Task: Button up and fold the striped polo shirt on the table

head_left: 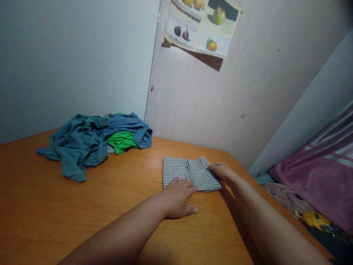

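Note:
A folded grey-and-white striped garment [190,172] lies on the orange wooden table [55,213] near its far right corner. My left hand [178,197] rests flat on the table at the garment's near edge, fingers stretched out and touching the cloth. My right hand [223,171] lies against the garment's right edge with its fingers curled on the fabric. A heap of unfolded clothes sits at the back left: a teal garment [77,147], a blue one [129,125] and a green one [121,141].
The table stands in a corner, with a grey wall behind and a pale wooden panel [209,99] bearing a fruit poster [201,27]. Right of the table's edge are a purple striped cloth [322,173] and a yellow object [313,219] lower down.

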The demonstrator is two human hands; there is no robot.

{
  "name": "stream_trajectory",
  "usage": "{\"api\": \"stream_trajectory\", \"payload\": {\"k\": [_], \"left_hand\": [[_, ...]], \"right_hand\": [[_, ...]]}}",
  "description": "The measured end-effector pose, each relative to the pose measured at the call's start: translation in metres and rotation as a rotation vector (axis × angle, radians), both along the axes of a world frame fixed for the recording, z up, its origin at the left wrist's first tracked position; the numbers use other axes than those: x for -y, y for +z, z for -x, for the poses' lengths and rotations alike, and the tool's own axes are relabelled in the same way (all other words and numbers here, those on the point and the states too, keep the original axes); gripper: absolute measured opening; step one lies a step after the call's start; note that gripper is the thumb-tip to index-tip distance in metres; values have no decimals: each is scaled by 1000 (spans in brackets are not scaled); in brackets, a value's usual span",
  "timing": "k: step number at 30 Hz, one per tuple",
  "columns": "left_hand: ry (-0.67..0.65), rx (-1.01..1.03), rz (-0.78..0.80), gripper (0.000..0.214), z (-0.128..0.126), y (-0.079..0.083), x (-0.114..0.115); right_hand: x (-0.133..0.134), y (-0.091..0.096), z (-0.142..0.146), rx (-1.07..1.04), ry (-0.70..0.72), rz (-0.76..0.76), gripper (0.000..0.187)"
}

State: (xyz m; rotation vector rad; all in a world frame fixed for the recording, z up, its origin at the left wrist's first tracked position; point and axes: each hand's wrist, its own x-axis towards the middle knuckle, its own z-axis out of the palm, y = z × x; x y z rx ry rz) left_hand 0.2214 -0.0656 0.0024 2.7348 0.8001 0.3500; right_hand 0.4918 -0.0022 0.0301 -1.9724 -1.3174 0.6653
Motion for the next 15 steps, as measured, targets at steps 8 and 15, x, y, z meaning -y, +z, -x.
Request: {"api": "stream_trajectory", "payload": {"k": [8,15], "left_hand": [[-27,2,7,68,4,10,3],[-17,-9,41,80,6,18,8]], "right_hand": [[-4,47,40,172,89,-32,16],[-16,62,96,339,179,1,13]]}}
